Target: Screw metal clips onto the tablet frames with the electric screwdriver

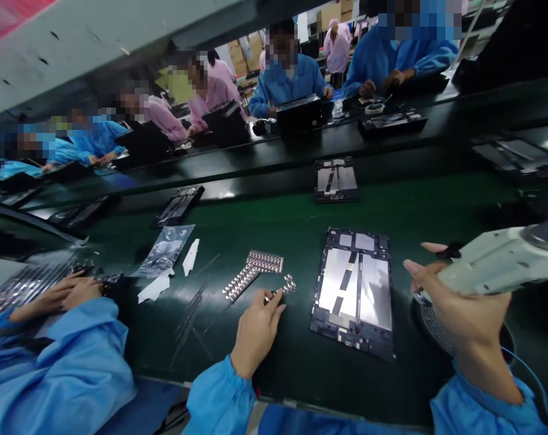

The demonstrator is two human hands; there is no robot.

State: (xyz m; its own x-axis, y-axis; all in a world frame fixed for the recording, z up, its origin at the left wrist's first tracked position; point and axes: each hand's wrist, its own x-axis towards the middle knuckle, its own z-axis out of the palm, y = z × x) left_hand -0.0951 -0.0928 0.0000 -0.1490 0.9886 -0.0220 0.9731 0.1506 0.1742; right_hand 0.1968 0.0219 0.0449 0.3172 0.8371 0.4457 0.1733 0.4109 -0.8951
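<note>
My left hand (257, 332) is closed in a pinch on a small dark part (269, 297), too small to name, just above the green bench. Beside its fingertips lies a small piece of patterned metal parts (290, 284), with larger strips of similar parts (251, 275) behind. My right hand (464, 308) is wrapped around a pale electric screwdriver (491, 260). The tool's lower end is over a round dark dish (437, 329), partly hidden by the hand. Between my hands an opened tablet (353, 290) lies flat, its silvery batteries facing up.
A clear plastic bag (167, 251) and torn white pieces (156, 286) lie left of the strips. A co-worker's blue sleeve (74, 362) is close on my left. Further opened tablets (336, 179) rest on the green belt. Several people work across the line. A blue cord (530, 374) runs at right.
</note>
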